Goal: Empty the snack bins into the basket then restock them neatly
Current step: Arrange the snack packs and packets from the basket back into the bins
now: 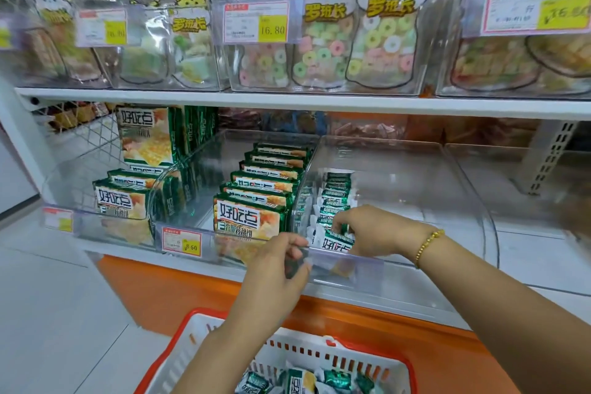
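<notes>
At your far left, the left bin (68,192) holds large green snack packs (120,201), some upright at the back. Next over, the middle bin (204,166) carries a tidy file of the same packs standing on edge, with a price tag (181,241) clipped to its front lip. Your left hand (275,269) sits just right of that tag, where the middle bin meets the right bin (415,182). Its thumb and fingers are curled over the right bin's clear front lip, gripping it (the fingertips show darkly through the plastic).

Just beyond that hand, inside the right bin along its left wall, runs a row of small packets (335,198), green and white. Your right hand (367,232) reaches in over the lip from the right, fingers bent down and pinching the frontmost packet of that row. A gold bracelet (428,245) circles the wrist. The two hands are near each other, with the front of the row between them.

Below your forearms, the basket (198,339) (white, red rim) holds loose packets (332,379) in its bottom.
</notes>
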